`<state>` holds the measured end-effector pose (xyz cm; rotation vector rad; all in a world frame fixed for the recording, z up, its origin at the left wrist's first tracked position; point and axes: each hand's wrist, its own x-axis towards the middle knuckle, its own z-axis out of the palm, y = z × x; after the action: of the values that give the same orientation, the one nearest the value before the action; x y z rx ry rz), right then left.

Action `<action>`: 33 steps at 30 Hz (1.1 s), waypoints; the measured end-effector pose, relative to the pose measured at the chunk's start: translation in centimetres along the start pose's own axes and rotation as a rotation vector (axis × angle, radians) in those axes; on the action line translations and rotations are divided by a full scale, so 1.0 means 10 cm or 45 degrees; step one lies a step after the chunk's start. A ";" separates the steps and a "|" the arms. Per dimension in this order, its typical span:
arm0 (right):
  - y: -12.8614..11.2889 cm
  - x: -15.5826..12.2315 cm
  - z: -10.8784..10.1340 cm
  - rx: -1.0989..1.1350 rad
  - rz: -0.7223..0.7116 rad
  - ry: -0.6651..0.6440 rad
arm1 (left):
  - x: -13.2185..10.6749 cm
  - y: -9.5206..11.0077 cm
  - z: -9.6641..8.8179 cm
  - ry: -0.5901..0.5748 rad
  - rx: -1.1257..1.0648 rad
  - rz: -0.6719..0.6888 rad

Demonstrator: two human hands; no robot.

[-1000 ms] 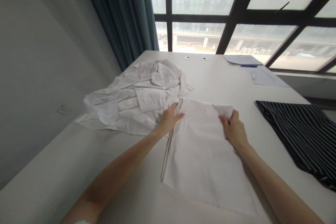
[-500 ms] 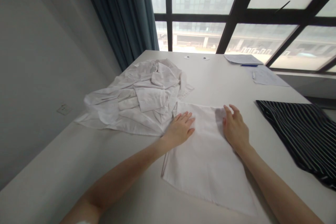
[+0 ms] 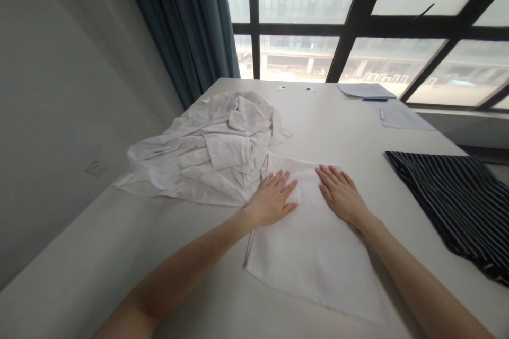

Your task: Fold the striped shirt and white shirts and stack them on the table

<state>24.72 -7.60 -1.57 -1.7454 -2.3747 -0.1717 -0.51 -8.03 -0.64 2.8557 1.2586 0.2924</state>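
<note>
A smooth white table (image 3: 338, 132) stands before tall windows. Both palms, the left hand (image 3: 273, 201) and the right hand (image 3: 341, 196), lie flat and unclenched on a folded white cloth (image 3: 310, 254), a crisp rectangle. A crumpled white heap (image 3: 207, 148) touches its left edge; a striped dark fabric (image 3: 457, 206) lies well apart.

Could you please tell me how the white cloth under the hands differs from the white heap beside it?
The white cloth lies flat and smooth; the white heap is crumpled and layered. The cloth has the left hand and right hand flat on it; the heap lies to their left. Both are white fabric on the table.
</note>
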 end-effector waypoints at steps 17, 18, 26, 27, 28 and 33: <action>0.03 0.07 -0.05 -0.019 0.100 -0.176 | -0.31 0.55 -0.20 -0.117 -0.125 0.421; 0.03 0.09 -0.05 -0.016 0.104 -0.184 | -0.33 0.57 -0.22 -0.132 -0.146 0.464; 0.11 0.31 -0.01 -0.014 0.139 -0.204 | -0.52 0.66 -0.29 -0.185 -0.274 0.598; 0.12 0.33 0.00 -0.014 0.135 -0.204 | -0.54 0.67 -0.29 -0.191 -0.285 0.605; 0.14 0.35 0.01 -0.013 0.132 -0.205 | -0.54 0.67 -0.30 -0.198 -0.294 0.616; 0.21 0.43 0.05 0.009 0.120 -0.190 | -0.55 0.65 -0.35 -0.214 -0.329 0.687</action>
<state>25.46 -2.89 -1.12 -1.9249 -2.3817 -0.0198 -0.03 -16.69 2.41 2.8547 0.3734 0.1911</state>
